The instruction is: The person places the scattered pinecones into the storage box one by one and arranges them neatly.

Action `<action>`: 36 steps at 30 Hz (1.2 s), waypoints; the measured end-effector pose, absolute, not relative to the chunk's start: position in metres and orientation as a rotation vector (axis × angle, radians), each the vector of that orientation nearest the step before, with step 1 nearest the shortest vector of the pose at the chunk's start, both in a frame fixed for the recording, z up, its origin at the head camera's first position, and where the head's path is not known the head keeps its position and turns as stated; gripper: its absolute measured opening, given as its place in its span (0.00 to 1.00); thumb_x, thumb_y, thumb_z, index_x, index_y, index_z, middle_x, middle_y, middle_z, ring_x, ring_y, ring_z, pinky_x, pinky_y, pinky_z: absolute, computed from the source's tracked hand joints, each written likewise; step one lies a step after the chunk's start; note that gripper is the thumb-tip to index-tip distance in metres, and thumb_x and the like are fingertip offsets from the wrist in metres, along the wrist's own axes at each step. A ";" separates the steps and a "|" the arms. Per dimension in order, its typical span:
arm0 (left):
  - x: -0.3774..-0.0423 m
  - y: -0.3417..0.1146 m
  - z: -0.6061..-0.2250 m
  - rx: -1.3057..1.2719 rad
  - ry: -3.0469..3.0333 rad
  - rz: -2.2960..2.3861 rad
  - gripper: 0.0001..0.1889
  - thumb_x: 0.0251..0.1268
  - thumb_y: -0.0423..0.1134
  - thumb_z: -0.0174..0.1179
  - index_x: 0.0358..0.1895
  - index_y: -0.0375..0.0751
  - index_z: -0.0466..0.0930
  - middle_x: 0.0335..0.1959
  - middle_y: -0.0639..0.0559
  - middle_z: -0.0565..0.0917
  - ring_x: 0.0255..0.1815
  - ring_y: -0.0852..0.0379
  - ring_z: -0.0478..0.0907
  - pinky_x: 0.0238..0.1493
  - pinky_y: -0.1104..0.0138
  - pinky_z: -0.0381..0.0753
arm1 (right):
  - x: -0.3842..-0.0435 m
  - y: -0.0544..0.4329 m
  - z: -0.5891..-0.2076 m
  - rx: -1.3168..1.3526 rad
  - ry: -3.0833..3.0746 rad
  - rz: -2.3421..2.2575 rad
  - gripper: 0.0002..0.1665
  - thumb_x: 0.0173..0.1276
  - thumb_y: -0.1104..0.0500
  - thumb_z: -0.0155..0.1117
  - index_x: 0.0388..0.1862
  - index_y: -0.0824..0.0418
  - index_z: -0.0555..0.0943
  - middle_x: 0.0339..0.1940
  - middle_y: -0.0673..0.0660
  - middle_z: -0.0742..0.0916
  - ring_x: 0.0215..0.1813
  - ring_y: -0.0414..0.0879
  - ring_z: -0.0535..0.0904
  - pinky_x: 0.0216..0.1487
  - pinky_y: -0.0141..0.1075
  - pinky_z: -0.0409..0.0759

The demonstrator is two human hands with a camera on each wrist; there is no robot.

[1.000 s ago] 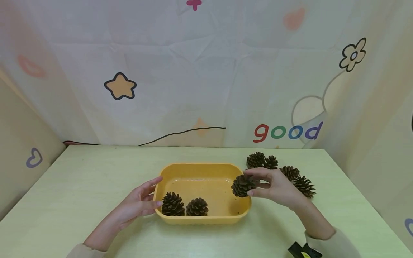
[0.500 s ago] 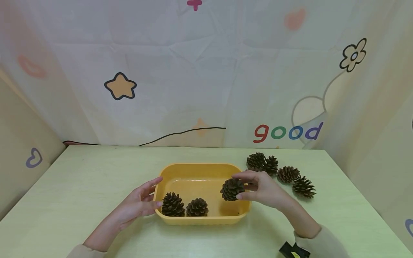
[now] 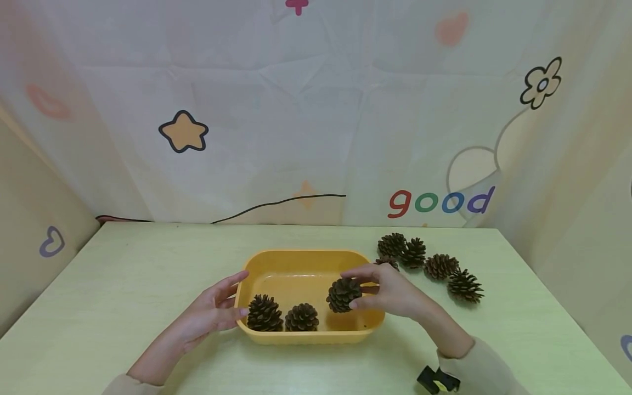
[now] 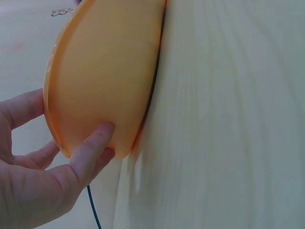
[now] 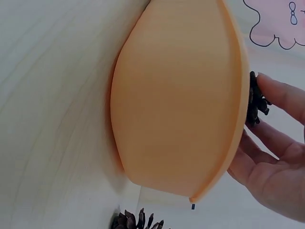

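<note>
My left hand [image 3: 212, 307] rests its spread fingers and thumb against the left end of a yellow plastic basin [image 3: 310, 337]. In the left wrist view, the thumb [image 4: 97, 138] lies along the basin's outer wall, with one fingertip at the rim. My right hand [image 3: 392, 293] pinches a brown pine cone [image 3: 342, 296] between thumb and fingers, inside the basin's outline at the right. The right wrist view shows part of this pine cone [image 5: 257, 102] beyond the rim. Two pine cones, one [image 3: 265, 314] at the left and one [image 3: 302, 317] beside it, sit along the basin's near side.
Several pine cones [image 3: 441, 267] lie loose on the pale table [image 3: 148, 274], behind and right of the basin. A printed cloth [image 3: 276, 137] hangs along the table's back edge. A black object [image 3: 436, 379] sits at the right sleeve.
My right hand has moved left and slightly nearer with its pine cone, from the basin's right rim to over its interior. My left hand and the basin have stayed in place.
</note>
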State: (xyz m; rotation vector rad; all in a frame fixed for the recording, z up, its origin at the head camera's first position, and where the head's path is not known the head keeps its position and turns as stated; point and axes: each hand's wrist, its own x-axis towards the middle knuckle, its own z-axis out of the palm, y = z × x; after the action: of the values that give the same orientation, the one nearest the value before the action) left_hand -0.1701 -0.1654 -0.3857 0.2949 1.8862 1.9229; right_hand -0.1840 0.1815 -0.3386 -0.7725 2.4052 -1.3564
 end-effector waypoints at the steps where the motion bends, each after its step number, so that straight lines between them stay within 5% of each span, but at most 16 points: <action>1: -0.170 -0.165 -0.386 0.290 1.888 1.921 0.43 0.56 0.31 0.61 0.72 0.39 0.43 0.69 0.28 0.47 0.59 0.43 0.68 0.48 0.55 0.76 | -0.184 0.180 -0.339 -0.775 2.405 -1.341 0.30 0.54 0.65 0.69 0.56 0.72 0.72 0.54 0.65 0.77 0.53 0.57 0.74 0.54 0.46 0.74; 36: -0.168 -0.165 -0.383 0.297 1.865 1.936 0.43 0.57 0.29 0.60 0.72 0.39 0.43 0.69 0.28 0.47 0.57 0.47 0.69 0.49 0.55 0.76 | -0.190 0.161 -0.348 -0.869 2.458 -0.937 0.27 0.53 0.62 0.70 0.53 0.68 0.77 0.52 0.62 0.80 0.52 0.60 0.75 0.50 0.45 0.76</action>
State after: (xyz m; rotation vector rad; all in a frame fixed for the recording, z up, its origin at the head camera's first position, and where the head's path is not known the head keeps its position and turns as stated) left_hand -0.1685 -0.1650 -0.3829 0.2974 1.8652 1.9358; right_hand -0.1899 0.1609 -0.3484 -0.8693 2.4576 -0.9368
